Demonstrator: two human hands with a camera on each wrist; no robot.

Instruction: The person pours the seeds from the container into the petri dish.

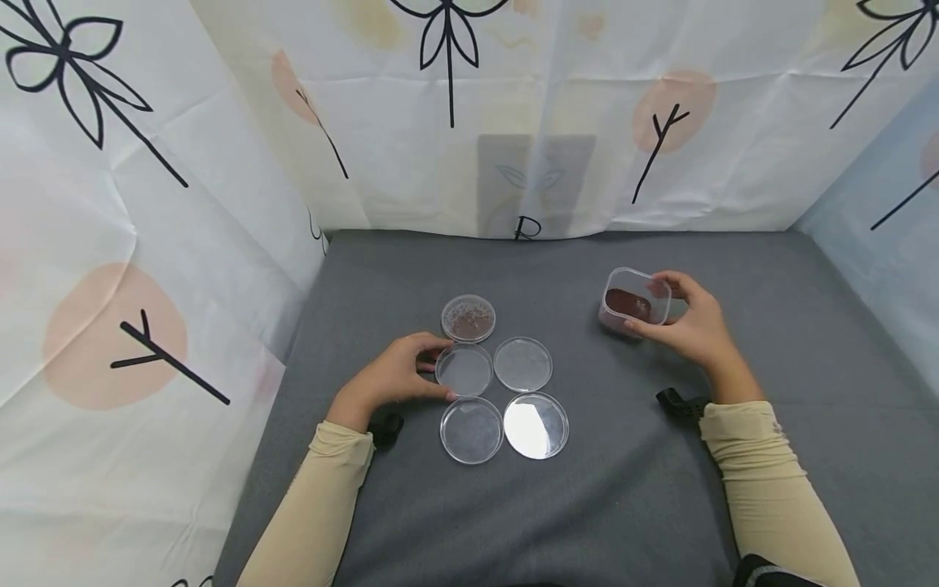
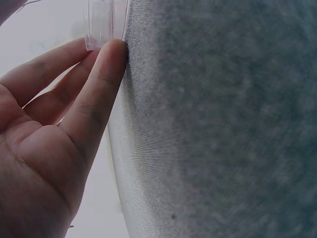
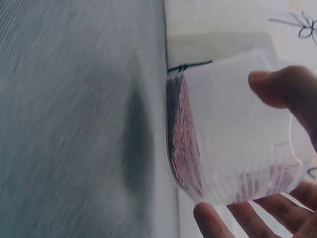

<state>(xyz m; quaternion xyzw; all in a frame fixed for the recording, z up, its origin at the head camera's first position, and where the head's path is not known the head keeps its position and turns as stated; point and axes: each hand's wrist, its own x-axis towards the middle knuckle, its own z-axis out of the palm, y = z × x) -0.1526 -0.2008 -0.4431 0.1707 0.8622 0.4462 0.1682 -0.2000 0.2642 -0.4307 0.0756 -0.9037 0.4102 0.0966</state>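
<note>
My left hand (image 1: 399, 372) holds a clear petri dish (image 1: 465, 370) by its left side, thumb at the near edge and fingers at the far edge. In the left wrist view, the fingertips meet the wall of the dish (image 2: 105, 22) close by the grey cloth. Off to the right, my right hand (image 1: 693, 320) grips a clear plastic tub (image 1: 614, 316) with reddish-brown grains (image 1: 629, 304) in its bottom. The right wrist view shows the tub (image 3: 233, 124) raised off the cloth, slightly tilted, its shadow beneath. Thumb and fingers press on opposite walls.
Behind the held dish lies a petri dish (image 1: 468, 318) with brown grains scattered in it. Clear dishes stand close about: one to the right (image 1: 523, 364), one in front (image 1: 472, 430), one at front right (image 1: 536, 425). Grey cloth (image 1: 601, 505) covers the table; patterned curtains (image 1: 381, 163) hang behind it.
</note>
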